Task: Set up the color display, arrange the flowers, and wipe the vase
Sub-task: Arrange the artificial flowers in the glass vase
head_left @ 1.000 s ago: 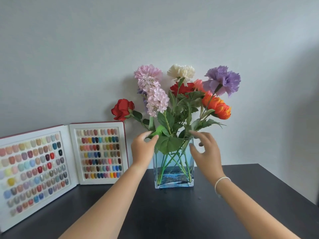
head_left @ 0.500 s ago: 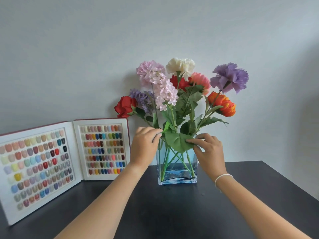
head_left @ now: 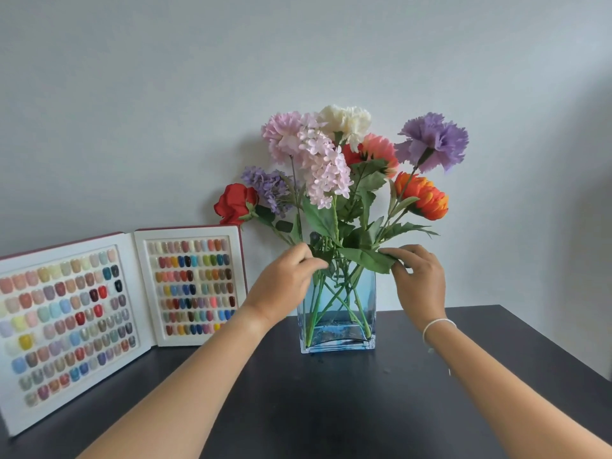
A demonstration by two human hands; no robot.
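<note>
A rectangular vase (head_left: 337,313) of clear blue-tinted glass stands on the dark matte bench (head_left: 331,409), close to the pale wall. Thin green stems cross inside it, and above its rim spreads a bunch of flowers (head_left: 334,167): ruffled cream, pink and purple blooms, a lilac-pink cluster of small petals, an orange layered head and a red rose leaning out to the left (they look like fabric, though this cannot be confirmed).

The left hand (head_left: 281,286) reaches in at the vase's upper left corner, its fingers (head_left: 309,260) curled around the stems just above the rim. The right hand (head_left: 419,279) is at the upper right corner, its fingers (head_left: 394,251) pinching a broad green leaf (head_left: 367,260) that hangs over the rim. A thin white bracelet (head_left: 437,326) circles the right wrist.

To the left of the vase, an open colour display book (head_left: 139,293) with red edges leans against the wall, its two white panels filled with rows of small glossy nail-shaped swatches.
</note>
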